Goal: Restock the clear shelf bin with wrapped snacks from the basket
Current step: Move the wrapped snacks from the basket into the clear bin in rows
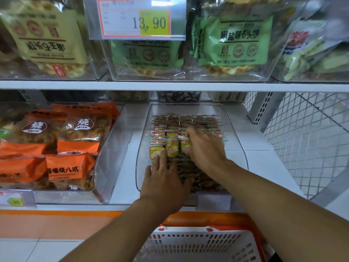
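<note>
A clear shelf bin (235,133) stands on the lower white shelf, filled with rows of small wrapped snacks (171,146) in orange and yellow wrappers. My left hand (164,178) lies flat inside the bin with straight fingers pressing on the front-left snacks. My right hand (204,148) reaches in further back, its fingers curled over a wrapped snack in the middle row. A white basket (198,244) with an orange rim sits below the shelf edge, under my forearms; its inside is mostly hidden.
A clear bin of orange snack bags (62,148) stands to the left. On the upper shelf sit bins of yellow and green waffle bags (238,40) and a price tag (136,17). A wire mesh panel (306,140) closes the right side.
</note>
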{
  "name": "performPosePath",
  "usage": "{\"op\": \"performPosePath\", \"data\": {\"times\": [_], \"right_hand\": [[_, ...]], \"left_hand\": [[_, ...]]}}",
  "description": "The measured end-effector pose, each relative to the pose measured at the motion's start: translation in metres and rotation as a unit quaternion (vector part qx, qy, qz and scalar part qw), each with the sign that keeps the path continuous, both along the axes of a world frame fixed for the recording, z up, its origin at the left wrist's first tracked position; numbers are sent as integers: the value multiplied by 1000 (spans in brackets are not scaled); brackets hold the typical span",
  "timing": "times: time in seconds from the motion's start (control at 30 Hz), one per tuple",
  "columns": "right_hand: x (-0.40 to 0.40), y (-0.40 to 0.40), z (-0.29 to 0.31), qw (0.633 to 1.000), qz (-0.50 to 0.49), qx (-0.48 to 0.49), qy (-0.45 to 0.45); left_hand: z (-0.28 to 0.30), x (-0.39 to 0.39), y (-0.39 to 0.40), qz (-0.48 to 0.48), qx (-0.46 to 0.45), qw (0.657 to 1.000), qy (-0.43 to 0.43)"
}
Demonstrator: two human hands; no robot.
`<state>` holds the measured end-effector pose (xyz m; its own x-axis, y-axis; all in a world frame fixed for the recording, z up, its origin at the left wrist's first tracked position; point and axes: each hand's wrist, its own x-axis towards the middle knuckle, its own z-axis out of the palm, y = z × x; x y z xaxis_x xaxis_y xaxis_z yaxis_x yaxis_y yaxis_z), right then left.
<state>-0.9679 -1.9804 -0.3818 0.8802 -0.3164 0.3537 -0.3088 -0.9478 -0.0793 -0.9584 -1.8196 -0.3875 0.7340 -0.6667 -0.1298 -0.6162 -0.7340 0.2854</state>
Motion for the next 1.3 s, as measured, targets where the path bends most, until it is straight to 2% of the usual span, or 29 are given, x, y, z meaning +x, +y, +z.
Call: {"op": "performPosePath", "data": {"times": [0.17,0.23,0.3,0.43,0.53,0.67,1.0,1.17,1.3], "right_hand": [[-4,-8,22,998,-5,60,-15],[-9,-24,39,1000,-19,8,0],[-15,-44,55,997,-35,-43,52],[-24,-54,60,991,-25,-16,129],[-19,-44,48,990,-18,-54,132],[-12,-34,38,987,-31,-96,122],[-11,-29,38,994,-20,42,94],[-12,-30,38,992,-22,56,109],[-14,-48,64,986,-25,29,165]], "left_hand": [[0,1,-1,-11,-21,1000,-20],[-1,3,-3,-21,-31,999,-38],[-2,3,-5,-29,-45,998,-46],[-7,5,-9,-28,-59,998,-11],[-10,8,-13,-25,-62,997,33],[-13,7,-13,-23,-70,997,35],[-14,10,-13,-23,-61,998,17],[-12,8,-13,-25,-59,998,14],[-11,8,-15,-54,-89,993,-49]]}}
